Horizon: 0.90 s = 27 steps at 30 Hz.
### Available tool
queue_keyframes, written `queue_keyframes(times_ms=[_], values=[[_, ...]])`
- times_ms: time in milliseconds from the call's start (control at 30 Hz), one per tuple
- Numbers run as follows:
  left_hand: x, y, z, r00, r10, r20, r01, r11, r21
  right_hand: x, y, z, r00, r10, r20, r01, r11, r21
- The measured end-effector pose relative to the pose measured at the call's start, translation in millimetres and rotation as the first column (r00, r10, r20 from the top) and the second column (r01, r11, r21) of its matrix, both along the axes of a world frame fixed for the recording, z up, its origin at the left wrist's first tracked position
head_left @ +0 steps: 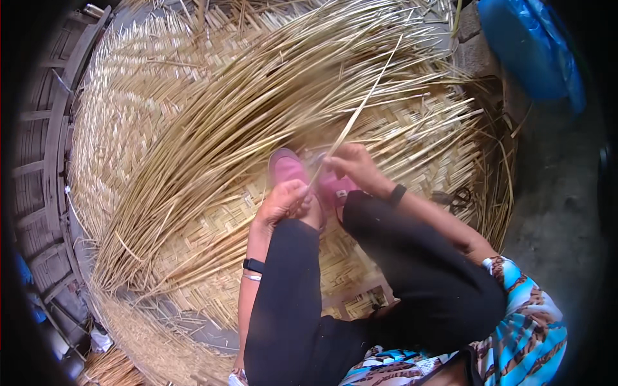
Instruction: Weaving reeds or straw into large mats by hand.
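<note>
I squat on a large woven bamboo mat (129,109), black-trousered knees drawn up and pink shoes (288,168) on the weave. My right hand (351,164) pinches a thin bamboo strip (367,96) that runs up and away to the right. Just below it, my left hand (283,201) closes on the lower end of the same strip, beside the left shoe. A thick sheaf of loose strips (257,109) fans across the mat from lower left to upper right, right in front of both hands.
A blue plastic container (531,48) stands at the top right on the bare concrete floor (553,193). Scissors (458,198) lie on the mat's right edge. A slatted wooden wall (45,161) runs along the left. More strips are piled at the lower left (116,367).
</note>
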<state>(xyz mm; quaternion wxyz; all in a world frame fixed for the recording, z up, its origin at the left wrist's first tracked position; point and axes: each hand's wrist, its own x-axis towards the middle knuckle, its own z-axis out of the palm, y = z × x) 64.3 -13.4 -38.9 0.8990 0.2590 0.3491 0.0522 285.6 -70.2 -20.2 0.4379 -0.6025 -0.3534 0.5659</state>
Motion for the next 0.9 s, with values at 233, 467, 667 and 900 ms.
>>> queue_keyframes(times_ms=[233, 467, 667, 900], values=[[0, -13, -4, 0.955, 0.058, -0.291, 0.128, 0.803, 0.582, -1, -12, -22, 0.986, -0.04, -0.163, 0.016, 0.989, -0.144], [4, -11, 8, 0.875, 0.334, -0.352, 0.3, 0.198, 0.933, -11, -2, -19, 0.979, -0.099, -0.18, 0.056, 0.971, -0.232], [9, -10, 18, 0.842, 0.35, -0.411, 0.391, 0.13, 0.911, -3, -1, -32, 0.97, -0.075, -0.232, 0.028, 0.979, -0.201], [9, -11, 14, 0.85, 0.328, -0.413, 0.385, 0.149, 0.911, -5, -4, -29, 0.938, -0.193, -0.288, 0.121, 0.96, -0.251]])
